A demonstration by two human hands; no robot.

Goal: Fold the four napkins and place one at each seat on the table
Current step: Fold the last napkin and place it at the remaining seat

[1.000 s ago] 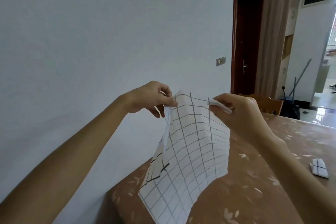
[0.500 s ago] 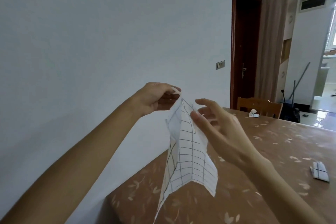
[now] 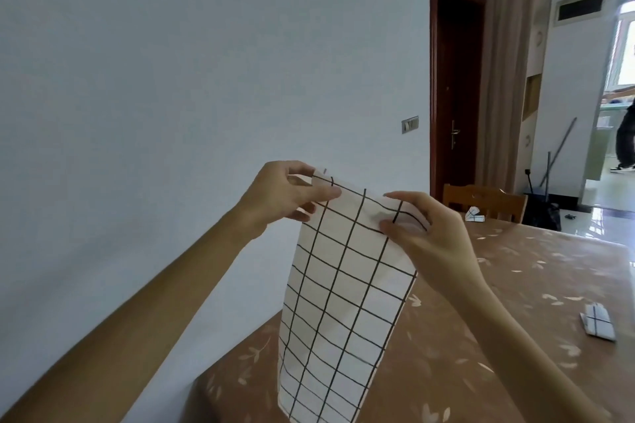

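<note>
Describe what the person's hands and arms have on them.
Nothing is worn. The left hand and right hand are ungloved, with no rings showing, no watch or bracelet at either wrist, and both forearms bare, no sleeve in view.

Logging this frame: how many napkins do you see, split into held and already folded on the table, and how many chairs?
Checked napkin, pinched by left hand and right hand: 1
Folded napkins on the table: 2
Wooden chair: 1
Total: 4
</note>
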